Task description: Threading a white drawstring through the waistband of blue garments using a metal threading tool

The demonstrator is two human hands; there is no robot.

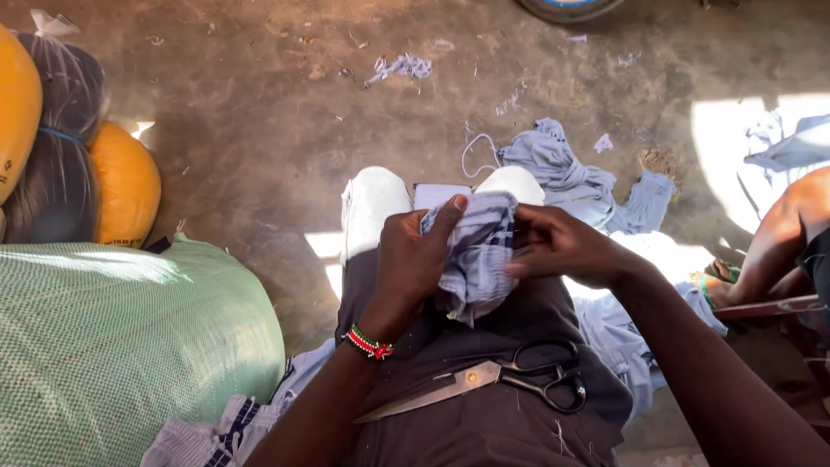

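My left hand point(413, 259) grips a bunched piece of pale blue striped cloth point(475, 255) above my knees, thumb pressed on its upper edge. My right hand point(562, 249) pinches the same cloth from the right side, fingertips at its fold. The lower end of the cloth hangs down onto my dark lap. A beaded band circles my left wrist. Large scissors point(484, 380) with black handles lie shut across my right thigh, blades pointing left, untouched by either hand.
A big green woven sack point(112, 337) sits at my left, with orange and black bags point(78, 173) behind it. Blue cloth pieces point(571, 177) lie on the dirt floor beyond my knees. Another person's arm and leg point(778, 242) are at the right edge.
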